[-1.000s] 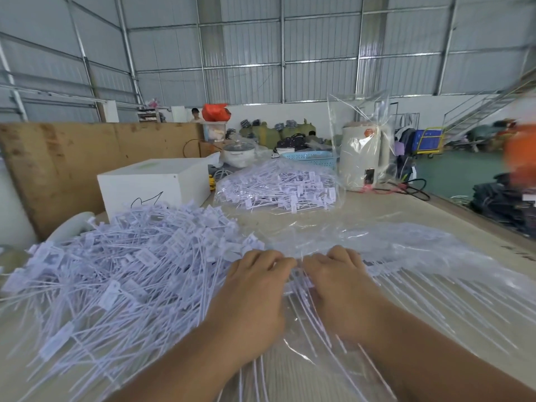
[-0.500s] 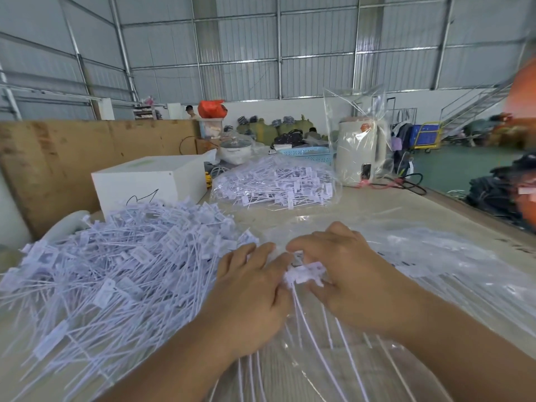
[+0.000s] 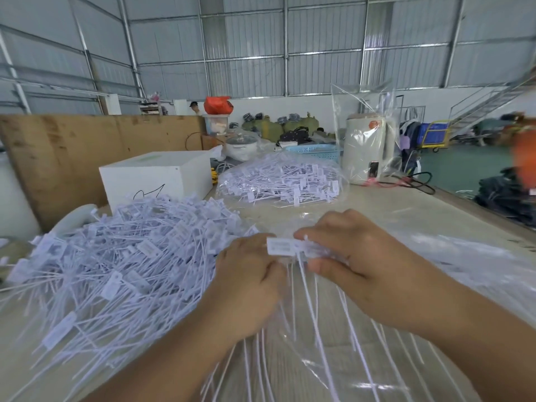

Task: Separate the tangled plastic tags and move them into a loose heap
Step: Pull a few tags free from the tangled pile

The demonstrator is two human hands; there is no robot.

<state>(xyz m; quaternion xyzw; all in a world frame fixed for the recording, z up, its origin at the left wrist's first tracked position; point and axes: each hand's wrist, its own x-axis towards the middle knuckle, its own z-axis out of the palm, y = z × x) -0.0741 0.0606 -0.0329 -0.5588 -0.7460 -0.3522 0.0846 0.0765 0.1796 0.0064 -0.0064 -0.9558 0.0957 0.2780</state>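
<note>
Single head-worn view, forward and down, close over table (image 3: 377, 204)

Honestly a lot here you just can't make out. The left hand (image 3: 246, 282) has its fingertips tucked under the bunch of tags (image 3: 293, 248), so how it's gripping is hidden. The print on those tag labels is too blurry to read. Both forearms run off the bottom edge. The loose heap (image 3: 116, 262) gets chopped by the left edge, and its near stems smear into streaks. The clear plastic sheet (image 3: 452, 256) on the right is a hazy blur, can't tell what's under it. There's an orange blob (image 3: 523, 158) at the right edge, no clue what. The person (image 3: 195, 107) way back behind the board is mostly hidden.
</note>
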